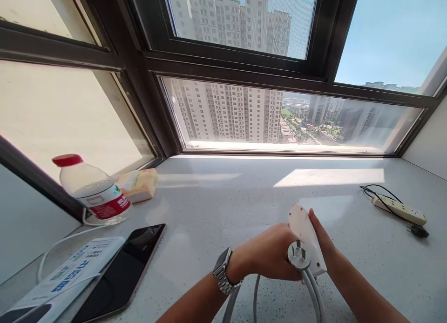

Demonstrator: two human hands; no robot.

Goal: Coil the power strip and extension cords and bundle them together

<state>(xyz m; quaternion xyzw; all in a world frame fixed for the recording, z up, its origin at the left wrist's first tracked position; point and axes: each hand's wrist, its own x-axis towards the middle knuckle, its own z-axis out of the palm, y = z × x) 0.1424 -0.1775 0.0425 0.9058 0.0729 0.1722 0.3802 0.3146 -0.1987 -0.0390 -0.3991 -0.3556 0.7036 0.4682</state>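
Held upright above the windowsill is a white power strip (303, 225), its screwed back towards me. My right hand (323, 237) grips its right side, fingers mostly hidden behind it. My left hand (274, 251), with a metal watch (223, 269) on the wrist, is closed against the strip's left side and around its grey cable (316, 292). Beside the left fist, a three-pin plug (299, 255) points its prongs up at me. Loops of the cable hang below both hands. The left fingertips are hidden, so their exact grip is unclear.
At the left stand a water bottle (110, 205) with a red cap and a tissue pack (141, 183). Nearer lie a dark tablet (122, 272), a printed box (66, 279) and a white cable (52, 248). Another power strip (398, 207) with black cord lies right, below the windows.
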